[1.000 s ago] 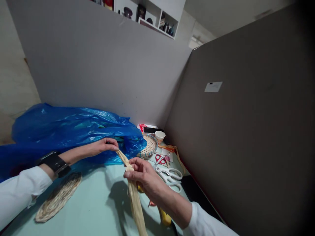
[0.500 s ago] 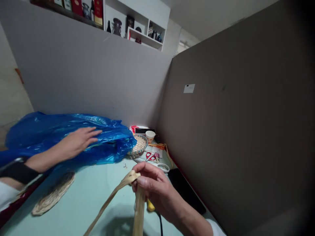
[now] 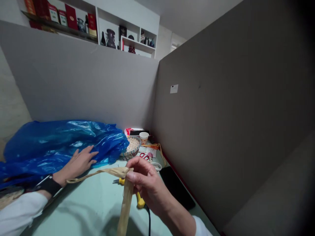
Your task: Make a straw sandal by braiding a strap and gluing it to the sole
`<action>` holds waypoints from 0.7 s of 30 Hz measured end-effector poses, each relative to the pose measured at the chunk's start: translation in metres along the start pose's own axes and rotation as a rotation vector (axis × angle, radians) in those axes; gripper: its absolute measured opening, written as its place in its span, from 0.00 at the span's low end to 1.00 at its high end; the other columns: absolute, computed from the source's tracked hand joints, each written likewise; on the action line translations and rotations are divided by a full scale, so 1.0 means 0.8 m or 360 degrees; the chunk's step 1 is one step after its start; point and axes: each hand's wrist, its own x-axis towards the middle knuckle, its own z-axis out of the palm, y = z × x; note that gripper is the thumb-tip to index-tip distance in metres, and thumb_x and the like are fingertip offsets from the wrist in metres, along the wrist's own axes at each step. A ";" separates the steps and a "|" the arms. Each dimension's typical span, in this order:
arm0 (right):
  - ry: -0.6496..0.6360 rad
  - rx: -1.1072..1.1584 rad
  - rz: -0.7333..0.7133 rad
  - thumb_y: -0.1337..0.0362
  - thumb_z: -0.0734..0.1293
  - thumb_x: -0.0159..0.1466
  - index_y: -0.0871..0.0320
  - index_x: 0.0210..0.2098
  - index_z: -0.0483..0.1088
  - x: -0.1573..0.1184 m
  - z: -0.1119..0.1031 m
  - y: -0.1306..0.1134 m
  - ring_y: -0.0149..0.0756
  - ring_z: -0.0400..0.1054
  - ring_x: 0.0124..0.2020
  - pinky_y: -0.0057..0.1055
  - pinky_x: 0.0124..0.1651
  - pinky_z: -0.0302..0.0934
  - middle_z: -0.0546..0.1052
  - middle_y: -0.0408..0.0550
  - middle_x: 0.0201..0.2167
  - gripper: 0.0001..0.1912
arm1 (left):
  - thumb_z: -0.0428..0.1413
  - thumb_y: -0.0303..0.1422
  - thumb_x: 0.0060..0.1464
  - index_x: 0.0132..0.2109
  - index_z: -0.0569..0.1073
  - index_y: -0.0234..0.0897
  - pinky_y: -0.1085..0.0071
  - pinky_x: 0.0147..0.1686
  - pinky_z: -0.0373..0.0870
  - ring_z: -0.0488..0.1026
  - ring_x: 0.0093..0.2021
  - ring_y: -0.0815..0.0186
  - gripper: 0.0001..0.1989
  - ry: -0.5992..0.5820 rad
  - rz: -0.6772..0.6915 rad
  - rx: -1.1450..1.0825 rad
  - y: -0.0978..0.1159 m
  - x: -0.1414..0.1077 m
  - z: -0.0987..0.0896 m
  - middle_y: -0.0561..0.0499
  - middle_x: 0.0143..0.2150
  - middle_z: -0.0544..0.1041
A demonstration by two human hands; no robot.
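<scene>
My right hand [image 3: 145, 183] pinches a flat, tan, straw-like strip [image 3: 126, 203] between thumb and fingertips, at a fold. One length of it hangs down; a thinner, twisted length reaches left toward my left wrist. My left hand [image 3: 82, 161] lies with fingers spread on the lower edge of a crumpled blue plastic bag [image 3: 61, 137], holding nothing. Beneath my right hand are yellow-handled pliers [image 3: 140, 200], partly covered by the hand and strip. A round woven piece [image 3: 11, 196] shows at the far left, mostly behind my left forearm.
Beyond my right hand stand a round woven basket [image 3: 133, 144] and a paper cup [image 3: 144, 137], with red-handled scissors [image 3: 143, 155] nearer. A black flat object [image 3: 178, 186] lies at the right, beside the dark partition [image 3: 221, 114]. A grey partition [image 3: 81, 85] closes off the back.
My left hand has come down onto the bag's lower edge. The strip's loose length now stretches sideways instead of hanging down, and the pliers show more. The whole view has shifted slightly.
</scene>
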 end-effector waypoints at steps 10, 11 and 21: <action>-0.0179 -0.0216 -0.0062 0.56 0.79 0.55 0.57 0.40 0.73 0.007 -0.016 0.023 0.28 0.63 0.30 0.25 0.31 0.55 0.73 0.40 0.31 0.19 | 0.59 0.55 0.56 0.50 0.79 0.52 0.65 0.46 0.75 0.79 0.50 0.52 0.20 -0.0140 0.0043 -0.0991 0.153 -0.111 -0.092 0.53 0.48 0.84; -0.0207 -0.0203 -0.0076 0.56 0.80 0.55 0.56 0.42 0.72 0.006 -0.017 0.027 0.29 0.65 0.33 0.25 0.34 0.57 0.74 0.41 0.34 0.21 | 0.60 0.55 0.54 0.50 0.78 0.52 0.65 0.42 0.75 0.79 0.47 0.51 0.21 -0.0125 -0.0017 -0.1104 0.162 -0.118 -0.089 0.52 0.45 0.84; -0.0227 -0.0296 -0.0063 0.63 0.79 0.55 0.54 0.49 0.66 -0.002 -0.025 0.052 0.29 0.66 0.36 0.26 0.38 0.61 0.72 0.44 0.45 0.27 | 0.63 0.50 0.54 0.37 0.76 0.47 0.71 0.33 0.70 0.70 0.33 0.63 0.14 -0.0007 -0.0226 -0.1813 0.157 -0.151 -0.046 0.56 0.32 0.74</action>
